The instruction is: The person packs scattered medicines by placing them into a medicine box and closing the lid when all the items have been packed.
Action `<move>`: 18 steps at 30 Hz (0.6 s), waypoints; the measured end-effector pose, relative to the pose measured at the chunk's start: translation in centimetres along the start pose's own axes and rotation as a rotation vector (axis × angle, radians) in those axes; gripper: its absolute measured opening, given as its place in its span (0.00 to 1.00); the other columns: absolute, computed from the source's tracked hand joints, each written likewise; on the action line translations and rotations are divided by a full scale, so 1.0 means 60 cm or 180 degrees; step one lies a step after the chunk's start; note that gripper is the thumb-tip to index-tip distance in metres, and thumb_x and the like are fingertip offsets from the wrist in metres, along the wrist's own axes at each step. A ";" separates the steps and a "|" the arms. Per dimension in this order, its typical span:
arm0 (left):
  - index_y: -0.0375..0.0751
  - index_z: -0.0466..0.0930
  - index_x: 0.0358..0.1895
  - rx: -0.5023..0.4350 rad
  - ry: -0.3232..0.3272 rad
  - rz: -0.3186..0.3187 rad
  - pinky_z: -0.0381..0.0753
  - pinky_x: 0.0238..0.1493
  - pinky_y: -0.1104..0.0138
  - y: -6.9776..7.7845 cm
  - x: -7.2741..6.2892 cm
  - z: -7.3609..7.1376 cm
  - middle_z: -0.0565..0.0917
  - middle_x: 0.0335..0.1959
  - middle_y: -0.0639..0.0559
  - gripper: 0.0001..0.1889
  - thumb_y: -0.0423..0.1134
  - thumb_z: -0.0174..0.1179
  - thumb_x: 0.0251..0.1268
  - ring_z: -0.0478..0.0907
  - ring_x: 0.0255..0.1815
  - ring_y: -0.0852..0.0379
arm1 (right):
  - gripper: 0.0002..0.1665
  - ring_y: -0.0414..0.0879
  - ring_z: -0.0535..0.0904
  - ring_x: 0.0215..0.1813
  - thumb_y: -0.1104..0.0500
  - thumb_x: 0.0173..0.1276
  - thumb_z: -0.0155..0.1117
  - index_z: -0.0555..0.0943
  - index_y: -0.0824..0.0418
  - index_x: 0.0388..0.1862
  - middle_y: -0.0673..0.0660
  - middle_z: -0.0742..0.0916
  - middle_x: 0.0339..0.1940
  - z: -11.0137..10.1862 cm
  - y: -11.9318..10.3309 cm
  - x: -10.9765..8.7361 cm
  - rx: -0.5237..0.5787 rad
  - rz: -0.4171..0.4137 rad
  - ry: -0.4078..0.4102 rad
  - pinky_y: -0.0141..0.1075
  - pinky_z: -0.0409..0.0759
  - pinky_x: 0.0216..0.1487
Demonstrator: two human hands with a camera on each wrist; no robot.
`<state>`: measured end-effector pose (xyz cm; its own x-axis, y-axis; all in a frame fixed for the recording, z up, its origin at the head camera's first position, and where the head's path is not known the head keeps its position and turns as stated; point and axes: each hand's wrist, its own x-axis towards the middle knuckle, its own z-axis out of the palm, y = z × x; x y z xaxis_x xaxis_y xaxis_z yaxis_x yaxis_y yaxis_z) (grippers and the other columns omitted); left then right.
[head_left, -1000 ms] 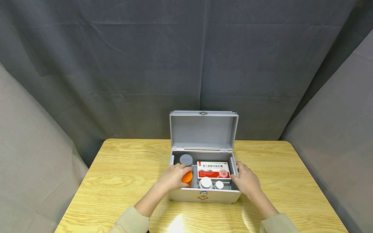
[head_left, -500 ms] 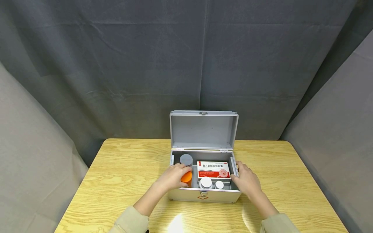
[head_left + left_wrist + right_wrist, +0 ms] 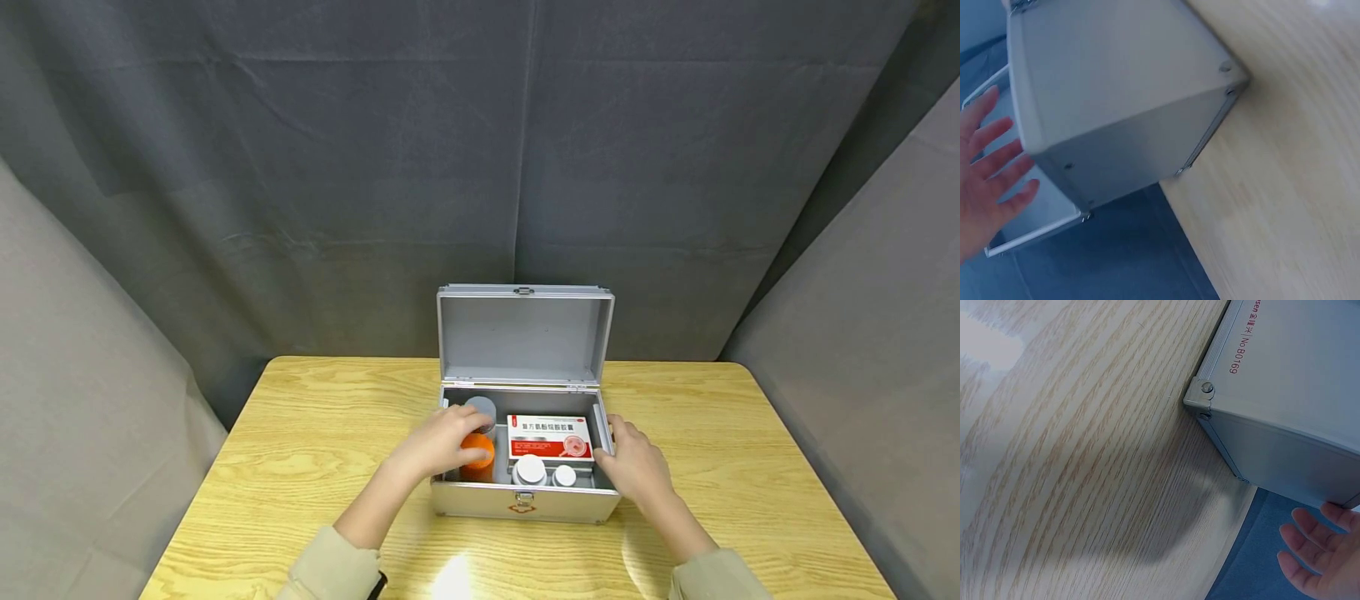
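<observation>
An aluminium medicine case [image 3: 562, 503] stands with its lid up on the table. My left hand [image 3: 437, 443] hovers over its left side, fingers spread and holding nothing. Right beneath those fingers is an orange-capped bottle [image 3: 477, 472], upright in the front left corner. Behind it is a grey-lidded container [image 3: 483, 406], partly covered by the hand. In the left wrist view the fingers [image 3: 1000, 159] reach past the case's edge. My right hand [image 3: 637, 463] straddles the right wall, thumb over the rim and a fingertip against the outer side [image 3: 1285, 459].
Inside the case lie a red-and-white medicine carton [image 3: 547, 427] and two white-capped bottles, a larger bottle [image 3: 530, 468] and a smaller bottle [image 3: 564, 477]. The raised lid [image 3: 523, 337] stands at the back. Grey cloth [image 3: 345, 208] hangs behind the wooden table [image 3: 337, 417].
My left hand has let go of the orange-capped bottle and moved slightly up and left, fingers spreading. The bottle now sits slightly further left, more of it showing. My right hand has stayed put.
</observation>
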<state>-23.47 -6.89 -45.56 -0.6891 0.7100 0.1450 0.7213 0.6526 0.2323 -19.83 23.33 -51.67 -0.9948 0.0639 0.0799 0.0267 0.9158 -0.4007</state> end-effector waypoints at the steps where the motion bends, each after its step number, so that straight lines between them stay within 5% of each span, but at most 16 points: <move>1: 0.43 0.77 0.52 -0.0040 0.0117 -0.0021 0.73 0.51 0.58 -0.002 0.001 -0.005 0.78 0.48 0.51 0.21 0.50 0.60 0.57 0.75 0.48 0.53 | 0.36 0.66 0.73 0.51 0.52 0.57 0.58 0.64 0.68 0.62 0.70 0.77 0.52 0.000 0.000 0.000 -0.0004 -0.0004 0.0002 0.57 0.71 0.46; 10: 0.38 0.77 0.49 -0.0365 0.1928 -0.0534 0.71 0.53 0.54 -0.040 0.018 -0.046 0.78 0.47 0.47 0.16 0.42 0.59 0.59 0.74 0.49 0.48 | 0.36 0.65 0.74 0.50 0.52 0.57 0.58 0.64 0.67 0.61 0.69 0.77 0.52 0.000 -0.002 0.001 -0.0020 -0.0016 0.0005 0.57 0.71 0.45; 15: 0.35 0.75 0.49 -0.0685 0.2511 -0.0819 0.68 0.53 0.56 -0.067 0.030 -0.066 0.78 0.47 0.44 0.16 0.40 0.56 0.61 0.72 0.49 0.47 | 0.36 0.66 0.73 0.51 0.51 0.58 0.58 0.64 0.68 0.62 0.70 0.76 0.53 0.000 -0.001 0.001 -0.0023 0.0007 -0.0019 0.58 0.71 0.46; 18: 0.33 0.75 0.49 -0.0927 0.2673 -0.0917 0.68 0.53 0.56 -0.081 0.037 -0.073 0.77 0.46 0.42 0.16 0.39 0.56 0.61 0.71 0.49 0.46 | 0.36 0.66 0.73 0.52 0.51 0.58 0.58 0.64 0.68 0.62 0.70 0.76 0.53 0.001 0.001 0.001 -0.0027 0.0009 -0.0013 0.58 0.70 0.46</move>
<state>-28.81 -9.61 -42.13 -0.7455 0.0331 0.6656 0.5470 0.6010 0.5828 -19.87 23.37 -51.74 -0.9951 0.0649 0.0750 0.0303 0.9189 -0.3933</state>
